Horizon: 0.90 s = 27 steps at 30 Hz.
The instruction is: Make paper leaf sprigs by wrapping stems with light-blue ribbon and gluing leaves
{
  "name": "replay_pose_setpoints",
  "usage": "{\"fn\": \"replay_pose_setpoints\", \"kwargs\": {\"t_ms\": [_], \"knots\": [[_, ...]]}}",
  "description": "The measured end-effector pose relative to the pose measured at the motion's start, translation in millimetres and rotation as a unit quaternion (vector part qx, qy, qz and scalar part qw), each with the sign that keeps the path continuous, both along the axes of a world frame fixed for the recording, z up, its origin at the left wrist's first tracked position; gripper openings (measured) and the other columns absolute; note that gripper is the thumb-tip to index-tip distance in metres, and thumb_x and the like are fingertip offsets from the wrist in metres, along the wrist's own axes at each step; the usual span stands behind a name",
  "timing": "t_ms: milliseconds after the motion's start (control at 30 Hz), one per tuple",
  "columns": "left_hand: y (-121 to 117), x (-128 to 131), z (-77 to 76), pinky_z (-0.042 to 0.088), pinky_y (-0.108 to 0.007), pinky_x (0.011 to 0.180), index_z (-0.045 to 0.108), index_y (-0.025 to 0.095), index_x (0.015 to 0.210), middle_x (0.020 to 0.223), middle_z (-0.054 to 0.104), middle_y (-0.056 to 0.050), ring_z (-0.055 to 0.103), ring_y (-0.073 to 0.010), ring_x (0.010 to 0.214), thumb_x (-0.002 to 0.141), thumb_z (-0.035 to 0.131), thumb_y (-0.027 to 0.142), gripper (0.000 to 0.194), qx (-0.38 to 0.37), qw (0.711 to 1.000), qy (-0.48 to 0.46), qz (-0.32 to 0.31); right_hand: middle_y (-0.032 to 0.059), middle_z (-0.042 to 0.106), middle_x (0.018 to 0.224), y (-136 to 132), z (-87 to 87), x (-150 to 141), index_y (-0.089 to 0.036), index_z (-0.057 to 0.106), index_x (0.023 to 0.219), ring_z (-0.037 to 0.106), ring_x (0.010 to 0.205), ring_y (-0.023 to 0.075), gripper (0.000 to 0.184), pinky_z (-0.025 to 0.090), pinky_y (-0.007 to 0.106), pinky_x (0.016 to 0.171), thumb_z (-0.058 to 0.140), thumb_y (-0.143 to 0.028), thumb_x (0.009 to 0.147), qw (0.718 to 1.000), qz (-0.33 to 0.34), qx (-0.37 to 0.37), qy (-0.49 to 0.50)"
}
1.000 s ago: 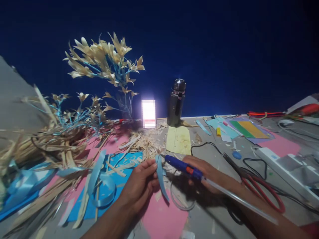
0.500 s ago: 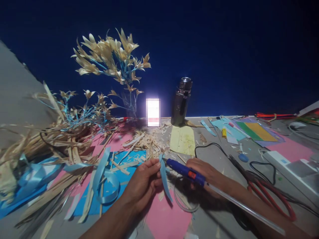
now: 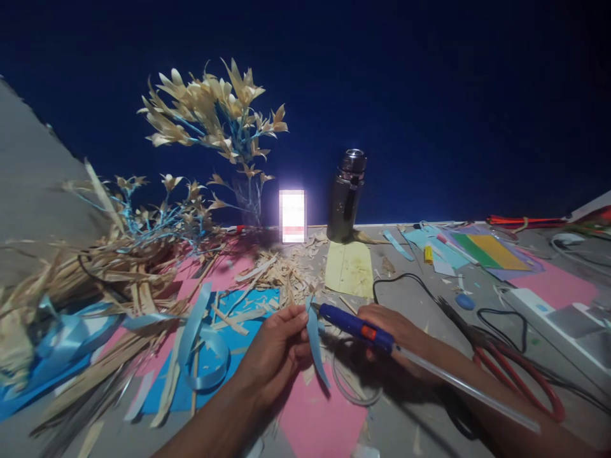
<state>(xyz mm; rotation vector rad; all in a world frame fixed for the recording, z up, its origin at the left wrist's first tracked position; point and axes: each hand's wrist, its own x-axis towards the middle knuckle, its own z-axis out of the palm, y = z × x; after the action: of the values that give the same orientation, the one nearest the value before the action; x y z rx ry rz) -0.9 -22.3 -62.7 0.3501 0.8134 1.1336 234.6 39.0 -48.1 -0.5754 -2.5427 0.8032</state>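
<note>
- Ribbon [image 3: 316, 350]: a light blue strip near the middle of the frame, its top end in my left hand [image 3: 281, 340] and its pointed tail hanging down over the pink sheet [image 3: 322, 413].
- My left hand is closed in a pinch, thumb and fingers gripping the ribbon near its top.
- My right hand [image 3: 394, 331], right of centre, is wrapped around the blue glue gun [image 3: 356, 326], whose nozzle points left at the ribbon's top end; I cannot tell whether the two touch.
- A clear glue stick [image 3: 468, 387] sticks out of the back of the gun, slanting to the lower right over my forearm.
- Pale shavings [image 3: 284, 277] lie in a heap just above my left hand, some spilling onto the blue sheet [image 3: 229, 353] left of it.
- On that sheet sits a ribbon curl [image 3: 210, 369]; dry husks [image 3: 119, 280] pile up at the left of the frame.
- Dried flowers [image 3: 205, 111] on blue stems rise at the upper left, with a bright pixelated patch [image 3: 293, 216] to their right.
- A dark bottle [image 3: 347, 200] stands upright at upper centre, with yellow paper [image 3: 349, 268] just below it.
- Right of my right hand lie the red-handled scissors [image 3: 496, 356], a blue lump [image 3: 464, 301] and the white power strip [image 3: 548, 324].
</note>
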Motion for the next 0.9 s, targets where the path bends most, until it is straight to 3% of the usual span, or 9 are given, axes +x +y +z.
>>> {"fn": "replay_pose_setpoints", "kwargs": {"t_ms": [267, 533, 667, 900], "knots": [[-0.7, 0.9, 2.8, 0.018, -0.016, 0.046, 0.057, 0.013, 0.073, 0.06, 0.044, 0.005, 0.031, -0.0014, 0.044, 0.077, 0.08, 0.02, 0.024, 0.005, 1.0, -0.003, -0.005, 0.0046, 0.059, 0.076, 2.4, -3.6, 0.8, -0.02, 0.054, 0.082, 0.052, 0.068, 0.0191, 0.038, 0.044, 0.032, 0.066, 0.039, -0.047, 0.104, 1.0, -0.009, 0.028, -0.011], [0.1, -0.5, -0.4, 0.019, -0.017, 0.045, 0.058, 0.014, 0.075, 0.061, 0.046, 0.004, 0.032, -0.0022, 0.044, 0.079, 0.079, 0.02, 0.022, 0.008, 1.0, -0.004, 0.0, 0.0041, 0.06, 0.077, 1.1, 0.5, 1.7, -0.02, 0.052, 0.082, 0.051, 0.067, 0.0175, 0.042, 0.043, 0.03, 0.063, 0.036, -0.052, 0.105, 0.999, -0.032, 0.023, -0.034], [-0.8, 0.2, 2.7, 0.019, -0.017, 0.044, 0.056, 0.014, 0.071, 0.06, 0.045, 0.004, 0.031, -0.0021, 0.044, 0.078, 0.08, 0.021, 0.026, 0.01, 1.0, -0.003, -0.005, 0.0045, 0.061, 0.078, 1.0, 1.3, 0.9, -0.02, 0.052, 0.083, 0.052, 0.069, 0.0173, 0.044, 0.043, 0.03, 0.064, 0.036, -0.055, 0.104, 0.999, -0.013, 0.011, -0.028], [-0.5, 0.9, 2.3, 0.019, -0.016, 0.044, 0.056, 0.014, 0.073, 0.06, 0.046, 0.004, 0.032, -0.0018, 0.043, 0.076, 0.081, 0.02, 0.025, -0.001, 1.0, 0.004, 0.004, 0.0043, 0.06, 0.078, 1.1, -0.3, 2.0, -0.02, 0.053, 0.083, 0.052, 0.068, 0.0177, 0.034, 0.045, 0.03, 0.064, 0.046, -0.047, 0.101, 0.999, -0.035, 0.01, -0.036]]}}
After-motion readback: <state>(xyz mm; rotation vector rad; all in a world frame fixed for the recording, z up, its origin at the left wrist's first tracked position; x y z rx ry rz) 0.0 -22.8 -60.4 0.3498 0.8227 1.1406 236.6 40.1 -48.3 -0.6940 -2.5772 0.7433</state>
